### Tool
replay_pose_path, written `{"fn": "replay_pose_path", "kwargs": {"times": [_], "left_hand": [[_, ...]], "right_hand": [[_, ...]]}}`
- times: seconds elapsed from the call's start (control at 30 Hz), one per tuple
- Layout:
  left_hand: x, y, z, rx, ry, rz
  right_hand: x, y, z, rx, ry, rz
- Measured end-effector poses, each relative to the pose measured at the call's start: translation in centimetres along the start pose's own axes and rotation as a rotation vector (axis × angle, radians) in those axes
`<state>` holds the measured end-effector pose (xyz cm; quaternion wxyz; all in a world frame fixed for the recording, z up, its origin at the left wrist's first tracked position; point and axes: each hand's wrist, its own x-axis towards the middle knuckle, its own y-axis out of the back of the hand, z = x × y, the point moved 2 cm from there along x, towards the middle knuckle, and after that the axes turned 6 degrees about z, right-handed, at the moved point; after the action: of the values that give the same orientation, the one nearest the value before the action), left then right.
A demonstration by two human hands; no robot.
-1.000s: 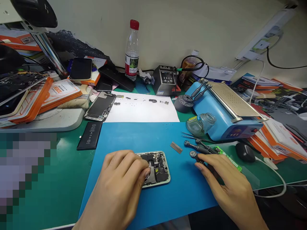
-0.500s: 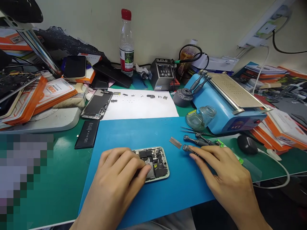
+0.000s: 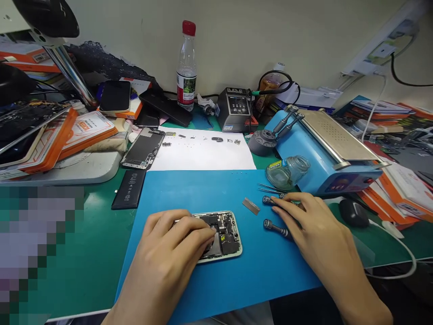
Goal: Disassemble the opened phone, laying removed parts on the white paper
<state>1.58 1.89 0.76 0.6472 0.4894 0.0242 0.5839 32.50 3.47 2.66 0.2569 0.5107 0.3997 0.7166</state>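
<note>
An opened phone (image 3: 228, 243) lies on the blue mat, its inner parts showing. My left hand (image 3: 179, 239) rests over the phone's left half, thumb and fingers pinched together; whatever is between them is hidden. At the right, my right hand (image 3: 314, 225) has thumb and fingertips closed on a dark screwdriver (image 3: 269, 200), most of it covered by the hand. Another screwdriver (image 3: 275, 227) lies just below, its far end under the hand. A small flat metal blade (image 3: 251, 206) sits between the phone and the screwdrivers.
Small phone parts (image 3: 217, 139) are spread on a white sheet (image 3: 203, 158). A screen assembly (image 3: 144, 149) and a black battery (image 3: 129, 189) lie left. Tweezers (image 3: 269, 188), a tilted glass jar (image 3: 287, 172), a screwdriver stand (image 3: 262, 142) and a blue heating machine (image 3: 338, 171) stand right.
My right hand has left the nearer screwdriver, which now lies lower on the mat, and has closed on one farther back. My left hand stays at the phone. The view has shifted slightly.
</note>
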Motion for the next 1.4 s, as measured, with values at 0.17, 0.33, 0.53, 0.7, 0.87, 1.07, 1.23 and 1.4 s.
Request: {"fn": "replay_pose_path", "kwargs": {"times": [0.17, 0.33, 0.53, 0.7, 0.87, 1.07, 1.23, 1.4], "left_hand": [[-0.1, -0.2, 0.5, 0.010, 0.013, 0.045], [-0.1, -0.3, 0.7, -0.009, 0.057, 0.046], [-0.1, -0.2, 0.7, -0.012, 0.065, 0.007], [0.1, -0.3, 0.7, 0.000, 0.073, 0.001], [0.2, -0.2, 0.8, 0.007, 0.062, -0.006], [0.2, -0.1, 1.0, 0.019, 0.074, 0.004], [0.4, -0.1, 1.2, 0.026, 0.073, -0.003], [0.6, 0.0, 1.3, 0.010, 0.103, 0.005]], "right_hand": [[1.1, 0.6, -2.2, 0.136, -0.245, 0.205], [0.1, 1.2, -6.6, 0.835, -0.586, 0.528], [-1.0, 0.8, -8.1, 0.882, -0.398, 0.410], [-0.8, 0.1, -7.9, 0.908, -0.319, 0.326], [-1.0, -0.1, -8.1, 0.886, -0.320, 0.293], [-0.7, 0.3, -8.1, 0.815, -0.289, 0.305], [-0.2, 0.6, -8.3, 0.731, -0.114, 0.321], [-0.7, 0.4, -8.1, 0.804, -0.083, 0.350]]}}
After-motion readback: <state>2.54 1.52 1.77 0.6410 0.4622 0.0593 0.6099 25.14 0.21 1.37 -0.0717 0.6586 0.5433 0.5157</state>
